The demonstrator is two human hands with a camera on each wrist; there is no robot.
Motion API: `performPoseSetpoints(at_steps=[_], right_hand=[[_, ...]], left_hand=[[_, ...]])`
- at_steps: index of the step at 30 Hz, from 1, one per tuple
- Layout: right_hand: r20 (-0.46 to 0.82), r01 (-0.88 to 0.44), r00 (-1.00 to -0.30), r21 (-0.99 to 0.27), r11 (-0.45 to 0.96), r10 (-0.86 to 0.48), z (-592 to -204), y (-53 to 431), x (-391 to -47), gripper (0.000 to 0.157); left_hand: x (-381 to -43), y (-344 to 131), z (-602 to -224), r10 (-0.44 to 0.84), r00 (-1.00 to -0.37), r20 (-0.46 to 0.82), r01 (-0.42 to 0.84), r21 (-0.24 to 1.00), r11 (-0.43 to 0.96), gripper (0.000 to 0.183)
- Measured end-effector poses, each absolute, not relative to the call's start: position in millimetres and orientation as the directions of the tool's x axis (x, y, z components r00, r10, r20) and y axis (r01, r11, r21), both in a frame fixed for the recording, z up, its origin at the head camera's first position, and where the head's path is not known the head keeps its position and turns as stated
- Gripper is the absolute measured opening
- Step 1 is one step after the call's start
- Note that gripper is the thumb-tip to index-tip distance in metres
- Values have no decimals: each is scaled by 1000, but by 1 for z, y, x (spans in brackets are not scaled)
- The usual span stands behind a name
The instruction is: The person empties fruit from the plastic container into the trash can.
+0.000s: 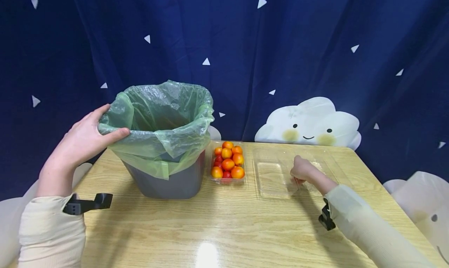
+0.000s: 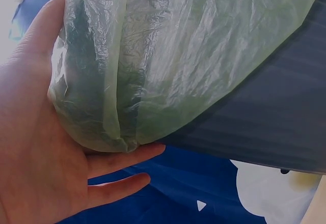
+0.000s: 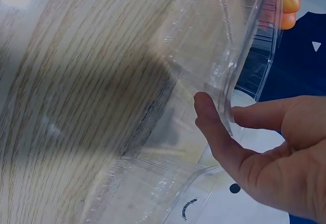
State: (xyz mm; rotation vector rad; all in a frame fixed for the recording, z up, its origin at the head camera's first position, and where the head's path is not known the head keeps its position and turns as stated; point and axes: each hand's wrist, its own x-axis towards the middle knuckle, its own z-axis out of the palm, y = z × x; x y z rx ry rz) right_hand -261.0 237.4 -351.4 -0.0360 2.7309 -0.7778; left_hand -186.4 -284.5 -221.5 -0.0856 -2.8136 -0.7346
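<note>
A grey bin (image 1: 163, 178) lined with a translucent green bag (image 1: 182, 143) stands on the left of the table. My left hand (image 1: 82, 137) rests against its bagged rim at the left corner, thumb along the front; the left wrist view has its fingers extended beside the bag (image 2: 168, 61). Farther right, my right hand (image 1: 306, 172) is over clear plastic packaging (image 1: 270, 174) with shallow compartments. In the right wrist view, thumb and forefinger of the right hand (image 3: 270, 152) pinch an edge of the clear plastic container (image 3: 201, 46).
Between bin and packaging sits a clear box (image 1: 212, 177) of orange and red fruits (image 1: 228, 164). The wooden table (image 1: 238, 225) ends at a dark blue curtain (image 1: 224, 22). A white smiling cloud (image 1: 310, 121) shows behind the back edge.
</note>
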Motion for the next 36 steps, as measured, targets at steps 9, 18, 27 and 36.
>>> performPoseSetpoints(at_steps=[9, 18, 27, 36], right_hand=[[-297, 89, -951, -514, 853, -80, -343, 241, -266, 23], [-232, -2, -968, -366, 931, -94, -317, 236, -277, 45], [-180, -103, -969, -338, 936, -171, -304, 207, -284, 48], [-194, -28, -963, -625, 780, -189, -313, 172, -283, 38]], left_hand=[[-186, -284, -221, 0, -972, 235, 115, 475, 872, 92], [-186, -284, -221, 0, -972, 234, 113, 470, 875, 92], [-187, -283, -221, 3, -973, 232, 114, 470, 875, 92], [-185, -284, -221, -1, -971, 241, 117, 475, 872, 92]])
